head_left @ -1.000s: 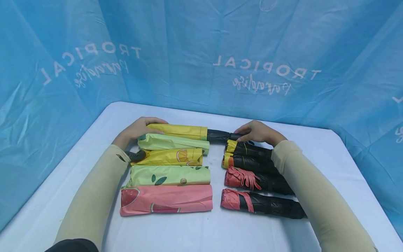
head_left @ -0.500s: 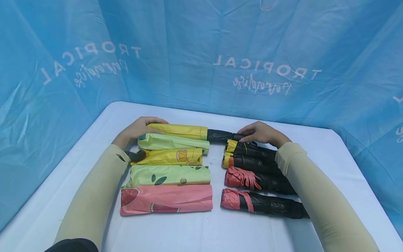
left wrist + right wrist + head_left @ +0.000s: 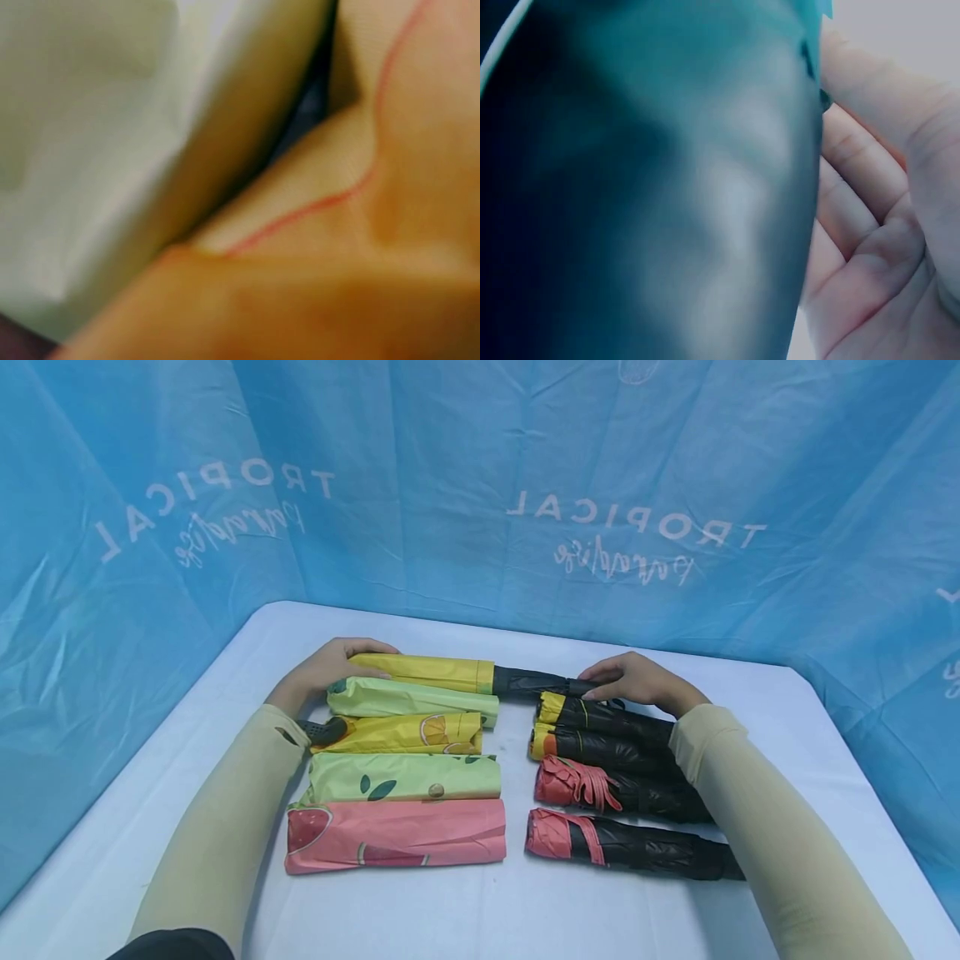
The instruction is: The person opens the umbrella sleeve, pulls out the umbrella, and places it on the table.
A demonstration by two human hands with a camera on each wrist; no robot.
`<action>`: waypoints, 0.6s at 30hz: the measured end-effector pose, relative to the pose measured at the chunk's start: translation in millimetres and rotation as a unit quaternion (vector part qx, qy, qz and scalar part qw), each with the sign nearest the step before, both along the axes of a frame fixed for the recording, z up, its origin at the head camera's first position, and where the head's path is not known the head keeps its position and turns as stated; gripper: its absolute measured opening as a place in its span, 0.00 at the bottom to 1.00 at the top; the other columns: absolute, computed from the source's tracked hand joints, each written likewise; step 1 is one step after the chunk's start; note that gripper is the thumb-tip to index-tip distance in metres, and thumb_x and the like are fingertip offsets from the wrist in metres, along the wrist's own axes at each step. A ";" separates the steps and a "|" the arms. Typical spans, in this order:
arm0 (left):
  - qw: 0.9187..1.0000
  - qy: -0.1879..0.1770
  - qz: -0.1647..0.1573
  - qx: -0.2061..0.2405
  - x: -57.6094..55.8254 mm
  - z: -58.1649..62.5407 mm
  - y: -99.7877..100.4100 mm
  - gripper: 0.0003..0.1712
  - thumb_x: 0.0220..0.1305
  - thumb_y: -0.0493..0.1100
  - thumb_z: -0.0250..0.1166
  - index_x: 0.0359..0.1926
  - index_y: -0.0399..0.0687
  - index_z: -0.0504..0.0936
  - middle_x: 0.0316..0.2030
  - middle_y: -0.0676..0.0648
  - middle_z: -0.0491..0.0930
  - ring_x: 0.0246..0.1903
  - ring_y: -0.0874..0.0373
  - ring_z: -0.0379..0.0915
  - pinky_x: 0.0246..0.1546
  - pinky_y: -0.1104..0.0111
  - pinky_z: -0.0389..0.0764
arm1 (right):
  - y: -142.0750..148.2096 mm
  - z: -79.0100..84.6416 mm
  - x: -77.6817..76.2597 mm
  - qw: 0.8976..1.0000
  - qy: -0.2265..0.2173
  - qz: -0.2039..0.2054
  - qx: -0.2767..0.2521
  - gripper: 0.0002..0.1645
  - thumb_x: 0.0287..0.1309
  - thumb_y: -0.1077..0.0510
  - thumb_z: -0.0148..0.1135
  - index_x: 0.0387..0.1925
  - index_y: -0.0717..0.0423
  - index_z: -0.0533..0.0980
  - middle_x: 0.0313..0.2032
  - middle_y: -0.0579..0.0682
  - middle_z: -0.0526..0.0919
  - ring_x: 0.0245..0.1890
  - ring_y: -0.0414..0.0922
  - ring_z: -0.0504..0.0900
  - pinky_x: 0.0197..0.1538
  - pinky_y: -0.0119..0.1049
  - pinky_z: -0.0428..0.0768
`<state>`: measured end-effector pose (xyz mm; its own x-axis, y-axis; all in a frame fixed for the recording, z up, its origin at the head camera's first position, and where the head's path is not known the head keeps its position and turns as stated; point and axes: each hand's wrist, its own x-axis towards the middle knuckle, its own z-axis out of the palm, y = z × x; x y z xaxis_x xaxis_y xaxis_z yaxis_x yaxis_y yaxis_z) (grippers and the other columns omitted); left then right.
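Note:
At the back of the table a yellow sleeve [image 3: 442, 672] lies with a black folded umbrella [image 3: 528, 684] sticking out of its right end. My left hand [image 3: 326, 664] grips the sleeve's left end. Around the umbrella's right part curl the fingers and thumb of my right hand [image 3: 637, 681]. The right wrist view shows those fingers [image 3: 855, 195] beside a large blurred dark shape. Just in front of the yellow sleeve is a light green sleeve [image 3: 412, 699]. The left wrist view is blurred, with pale fabric [image 3: 90, 150] next to skin.
Nearer me lie an orange-printed yellow sleeve [image 3: 390, 733], a green leaf-printed sleeve [image 3: 412, 777] and a pink watermelon sleeve [image 3: 442, 831]. On the right, several black folded umbrellas [image 3: 637, 847] have red or yellow ends. A blue curtain [image 3: 480, 527] hangs behind the white table [image 3: 465, 918].
My right hand has moved steadily right with the black umbrella, and more of it now shows beyond the yellow sleeve. My left hand and the sleeve have stayed put.

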<state>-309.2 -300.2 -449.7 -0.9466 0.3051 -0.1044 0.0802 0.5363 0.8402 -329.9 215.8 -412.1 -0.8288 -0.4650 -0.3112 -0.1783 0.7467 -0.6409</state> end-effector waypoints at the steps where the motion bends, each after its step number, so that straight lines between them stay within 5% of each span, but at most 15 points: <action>1: 1.000 -0.003 0.000 -0.001 2.2 3.0 1.1 0.27 0.64 0.48 0.74 0.63 0.52 0.82 0.62 0.45 0.79 0.66 0.47 0.67 0.70 0.48 0.62 | 1.7 -0.8 0.3 1.000 -0.003 -0.005 -0.004 0.25 0.64 0.46 0.71 0.61 0.47 0.81 0.62 0.55 0.80 0.65 0.57 0.75 0.65 0.60 0.72; 9: 1.000 -0.020 0.004 0.002 17.4 22.8 7.5 0.27 0.64 0.48 0.74 0.63 0.49 0.82 0.62 0.43 0.79 0.65 0.46 0.68 0.68 0.47 0.64 | 7.2 -4.4 2.5 0.999 -0.015 -0.011 -0.038 0.27 0.63 0.45 0.71 0.61 0.48 0.81 0.62 0.53 0.81 0.65 0.57 0.74 0.66 0.61 0.70; 18: 1.000 -0.015 -0.001 0.002 6.2 9.4 2.7 0.26 0.65 0.46 0.73 0.63 0.50 0.82 0.62 0.44 0.79 0.66 0.46 0.67 0.69 0.48 0.64 | 14.1 -2.1 4.0 0.999 -0.013 -0.013 -0.033 0.27 0.63 0.44 0.71 0.61 0.48 0.81 0.61 0.53 0.82 0.64 0.57 0.75 0.65 0.62 0.70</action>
